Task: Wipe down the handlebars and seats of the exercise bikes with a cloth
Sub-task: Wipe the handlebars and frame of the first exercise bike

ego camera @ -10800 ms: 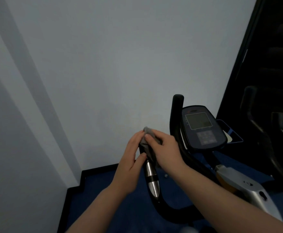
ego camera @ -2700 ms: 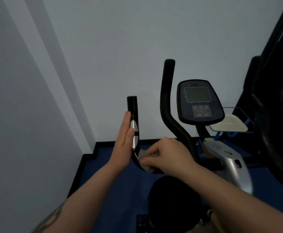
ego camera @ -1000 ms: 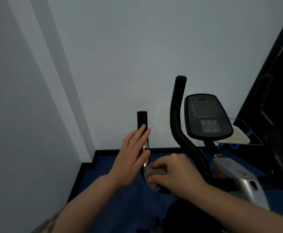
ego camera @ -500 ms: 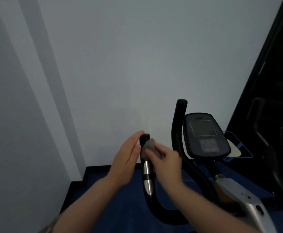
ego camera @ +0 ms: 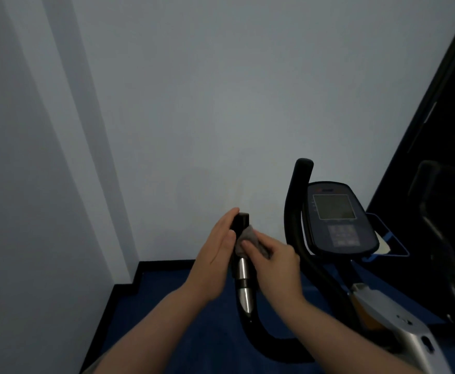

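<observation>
Since half a second ago the hands have barely shifted: the right hand (ego camera: 276,268) still holds the one grey cloth (ego camera: 249,240) against the upper part of the near handlebar (ego camera: 244,282), a little lower on the grip than before, its fingers curled round the cloth. The left hand (ego camera: 215,261) lies flat with straight fingers along the left side of the same bar, its fingertips (ego camera: 231,213) reaching the black end cap. Two upright handlebars show on this bike: the near one, with two silver sensor sections below the cloth, and the far handlebar (ego camera: 295,211), black and untouched, just beside the single console (ego camera: 337,217). One silver frame cover (ego camera: 399,322) sits at lower right. Blue floor (ego camera: 167,292) meets the pale wall (ego camera: 194,103) behind. A second machine's dark outline (ego camera: 442,225) stands at the right edge, too dim to make out.
</observation>
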Demonstrator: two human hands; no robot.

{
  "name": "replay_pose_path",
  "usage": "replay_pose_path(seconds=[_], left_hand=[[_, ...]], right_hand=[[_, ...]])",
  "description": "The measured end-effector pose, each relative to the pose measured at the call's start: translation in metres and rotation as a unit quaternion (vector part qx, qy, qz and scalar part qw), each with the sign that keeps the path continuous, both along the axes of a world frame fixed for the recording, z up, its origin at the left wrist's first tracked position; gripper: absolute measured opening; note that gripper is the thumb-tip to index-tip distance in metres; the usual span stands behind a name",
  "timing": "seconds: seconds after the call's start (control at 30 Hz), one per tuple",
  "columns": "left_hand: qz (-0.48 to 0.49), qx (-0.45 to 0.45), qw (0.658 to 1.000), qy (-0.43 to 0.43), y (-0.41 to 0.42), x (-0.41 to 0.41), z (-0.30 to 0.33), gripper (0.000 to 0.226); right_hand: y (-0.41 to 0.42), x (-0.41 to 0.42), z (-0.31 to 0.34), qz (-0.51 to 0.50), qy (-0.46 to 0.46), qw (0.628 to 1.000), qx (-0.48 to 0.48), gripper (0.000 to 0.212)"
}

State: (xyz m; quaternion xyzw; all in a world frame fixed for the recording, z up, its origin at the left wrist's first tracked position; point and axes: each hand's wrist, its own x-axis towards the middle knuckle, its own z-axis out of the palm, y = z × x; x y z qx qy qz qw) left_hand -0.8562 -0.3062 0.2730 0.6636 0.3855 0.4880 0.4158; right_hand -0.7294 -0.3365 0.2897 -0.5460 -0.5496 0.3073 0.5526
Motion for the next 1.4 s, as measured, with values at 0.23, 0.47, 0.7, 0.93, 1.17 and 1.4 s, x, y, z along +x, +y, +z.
replay_pose_path(seconds=[0.23, 0.47, 0.7, 0.93, 1.17, 1.4], left_hand=[[-0.024, -0.047, 0.998, -0.024, -0.003, -0.008, 0.015, 0.052], [-0.024, -0.037, 0.998, -0.037, -0.013, -0.004, 0.015, 0.055], [-0.003, -0.057, 0.997, -0.053, -0.011, 0.004, 0.008, 0.065], [-0.012, -0.080, 0.995, -0.052, -0.019, 0.014, 0.004, 0.066], [-0.025, -0.061, 0.997, -0.044, -0.033, 0.022, -0.015, 0.053], [0.060, 0.038, 0.996, 0.051, -0.043, 0.038, -0.028, 0.061]], right_hand=[[0.035, 0.000, 0.037, 0.032, -0.181, 0.978, 0.102, 0.021], [0.034, 0.022, 0.044, 0.091, -0.340, 0.927, 0.132, 0.022], [0.019, 0.006, 0.022, 0.047, -0.067, 0.997, 0.000, 0.021], [0.015, 0.007, 0.026, 0.012, -0.113, 0.990, -0.078, 0.017], [-0.018, 0.011, 0.003, 0.040, -0.061, 0.990, -0.121, 0.024], [-0.063, 0.057, 0.000, 0.208, -0.360, 0.895, -0.161, 0.029]])
